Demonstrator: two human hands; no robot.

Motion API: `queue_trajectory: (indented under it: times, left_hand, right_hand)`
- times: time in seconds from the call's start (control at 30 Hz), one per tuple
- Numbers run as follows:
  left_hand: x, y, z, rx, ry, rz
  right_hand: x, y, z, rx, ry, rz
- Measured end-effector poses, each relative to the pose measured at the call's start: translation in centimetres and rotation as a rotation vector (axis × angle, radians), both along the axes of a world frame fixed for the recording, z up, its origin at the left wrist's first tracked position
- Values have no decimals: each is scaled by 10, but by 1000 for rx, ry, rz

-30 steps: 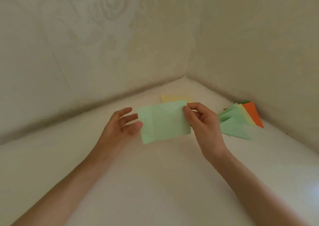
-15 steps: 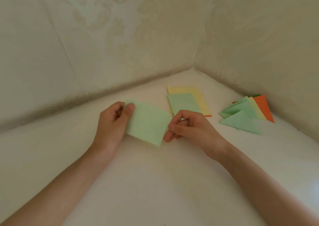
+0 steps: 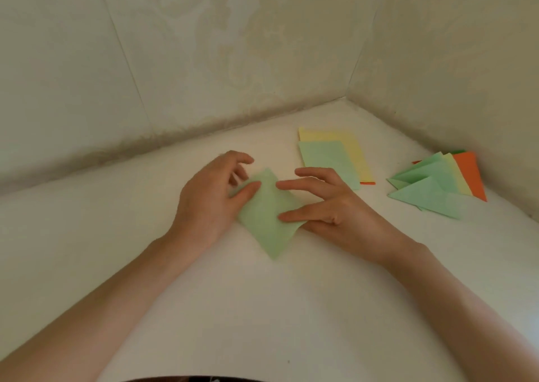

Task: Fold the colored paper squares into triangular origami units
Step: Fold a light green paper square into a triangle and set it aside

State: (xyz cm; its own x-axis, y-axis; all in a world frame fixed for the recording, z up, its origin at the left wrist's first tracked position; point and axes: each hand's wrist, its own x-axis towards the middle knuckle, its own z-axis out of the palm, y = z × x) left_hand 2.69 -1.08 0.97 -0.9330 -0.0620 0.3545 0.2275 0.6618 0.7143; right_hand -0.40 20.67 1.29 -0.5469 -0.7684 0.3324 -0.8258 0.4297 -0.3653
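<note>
A light green paper square [image 3: 267,215] lies on the white surface, turned like a diamond with one corner toward me. My left hand [image 3: 211,196] rests at its left edge, the thumb lying on the paper and the fingers loosely bent above its far corner. My right hand [image 3: 326,204] reaches in from the right with straight fingers; the thumb presses the paper's right side and the forefinger hovers over its top. Neither hand grips the sheet.
A stack of flat squares [image 3: 335,157], green over yellow over orange, lies behind my right hand. A fan of folded triangles [image 3: 437,183] in green, yellow and orange sits by the right wall. Two walls meet in a corner [image 3: 347,96] behind.
The green square came down from the air onto the surface and turned to a diamond. Both hands let go of their pinches and now rest flat on it.
</note>
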Motion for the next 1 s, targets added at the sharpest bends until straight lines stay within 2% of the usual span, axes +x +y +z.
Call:
queue_trajectory:
  times: [0.03, 0.1, 0.27, 0.4, 0.47, 0.6, 0.7, 0.77, 0.87, 1.0]
  left_hand:
    - [0, -1, -1, -122, 75, -49]
    - [3, -1, -2, -205, 107, -224]
    - [8, -2, -6, -277, -53, -352]
    - [5, -9, -1, -184, -124, -438]
    - [7, -11, -1, -206, -150, -449]
    - [3, -14, -5, -220, -105, -520]
    - [2, -18, -7, -200, -90, -560]
    - [6, -23, -8, -185, -108, -551]
    - [12, -28, -9, -140, -161, -516]
    - [12, -23, -10, -124, -120, -485]
  right_hand:
    - [-2, 1, -2, 15, 56, 5]
    - [-4, 2, -3, 19, 108, -9]
    - [0, -3, 1, 74, 207, -58]
    - [8, -3, 7, 79, 44, -96]
    - [8, -1, 9, 107, -20, -86]
    - [7, 5, 15, 166, -64, 48]
    - [12, 2, 18, 99, -197, 61]
    - [16, -6, 17, 43, -345, -20]
    - [20, -21, 16, -10, -505, -261]
    - [28, -33, 14, 131, -255, -390]
